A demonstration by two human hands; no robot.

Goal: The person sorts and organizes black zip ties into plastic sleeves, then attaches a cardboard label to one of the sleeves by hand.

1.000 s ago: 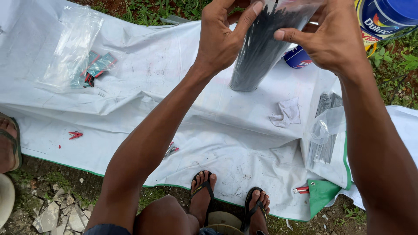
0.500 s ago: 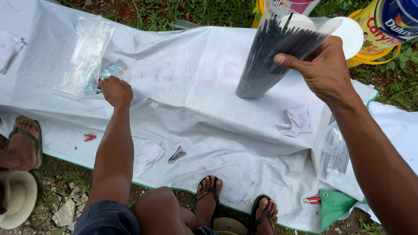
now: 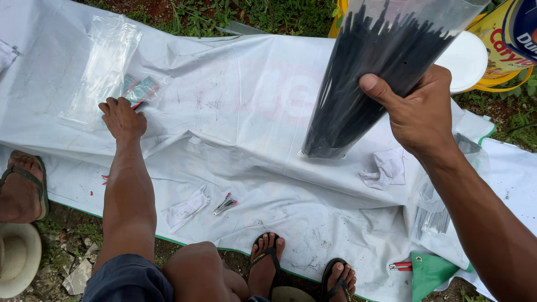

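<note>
Overhead, at about one o'clock, the right hand (image 3: 417,109) grips a clear plastic sleeve (image 3: 369,78) packed with thin black sticks; thumb across the front, fingers (image 3: 439,75) wrapped behind, closed firmly round its middle. The sleeve hangs tilted, its closed lower end just above the white sheet (image 3: 251,112) spread on the ground. It looks light but floppy: the film is slick and crinkly, and the sticks inside give it some stiffness, so a hold round the thick middle seems steadier than pinching the film's edge. At nine o'clock the left hand (image 3: 120,117) lies flat on the sheet, fingers spread and holding nothing, touching an empty clear bag (image 3: 103,67) and small greenish packets (image 3: 140,88).
</note>
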